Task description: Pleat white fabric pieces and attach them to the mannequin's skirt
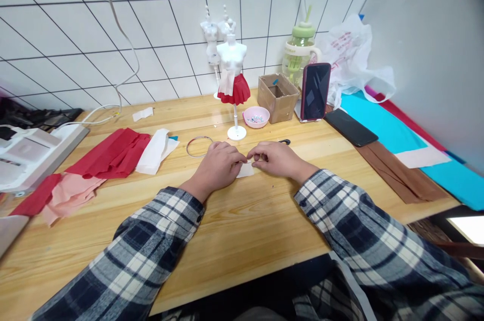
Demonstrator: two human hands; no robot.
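Midway along the counter (242,230), a small white cloth piece (246,171) lies between the left hand (222,166) and the right hand (279,158), each grip pinching around its far edge. Uneven pulling could crease so small a piece or slip it free. Beyond the hands, the mannequin stand (237,133) and pink bowl (256,123) could tip if a knuckle swung far. A metal ring (188,146) sits just beside the left hand. The most room for moving runs towards the near edge.
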